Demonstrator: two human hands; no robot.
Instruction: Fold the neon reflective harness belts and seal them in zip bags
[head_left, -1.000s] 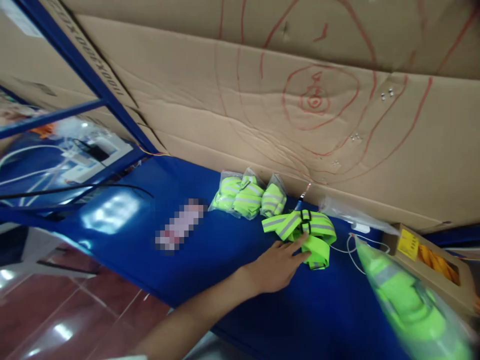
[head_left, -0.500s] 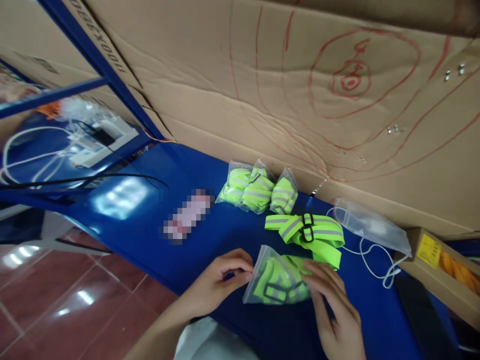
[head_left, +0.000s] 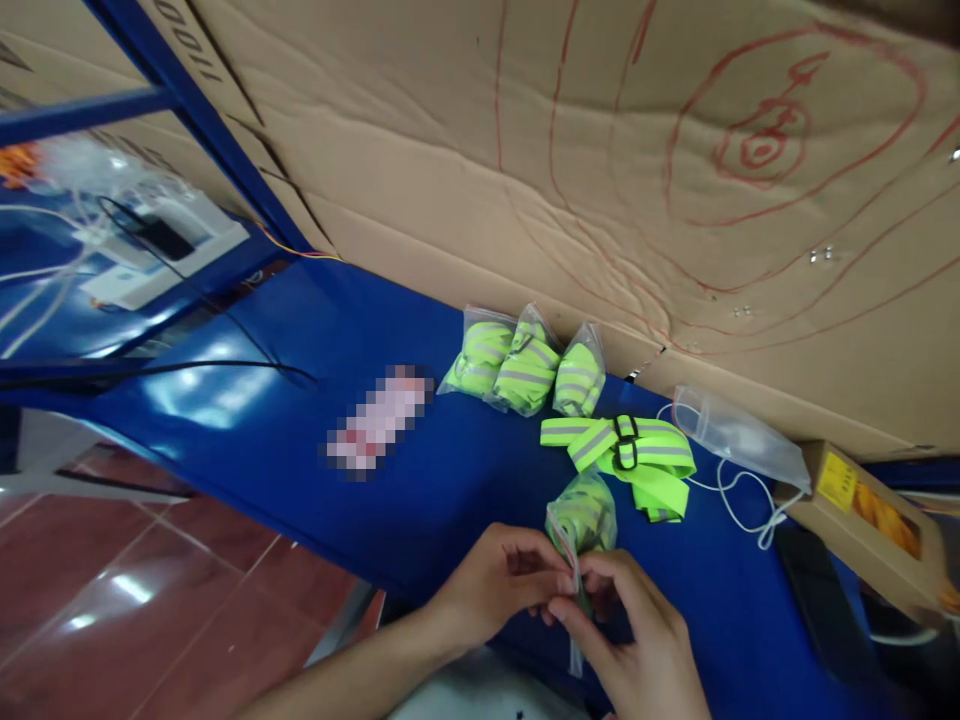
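Note:
Both of my hands pinch the top edge of a clear zip bag (head_left: 592, 505) with a folded neon-yellow reflective strap inside. My left hand (head_left: 499, 585) grips that edge from the left, fingers closed. From the right, my right hand (head_left: 637, 625) holds the same edge between thumb and fingers. The bag's opening faces me, and part of it is hidden behind my fingers. Just beyond lies a loose neon-yellow reflective strap (head_left: 660, 460) with black buckles. Farther back, three filled zip bags (head_left: 525, 370) rest in a row against the cardboard.
A cardboard wall (head_left: 420, 200) with red drawn rings backs the blue table (head_left: 262, 430). On the right are a clear pouch with white cord (head_left: 742, 440), an open-windowed box (head_left: 862, 520) and a black phone (head_left: 821, 600). A blurred-out item (head_left: 379, 420) lies left of centre.
The bag has turned so its opening faces me. My hands have come together on its edge; the right hand moved from the bag's right side to the opening. The view shifted slightly.

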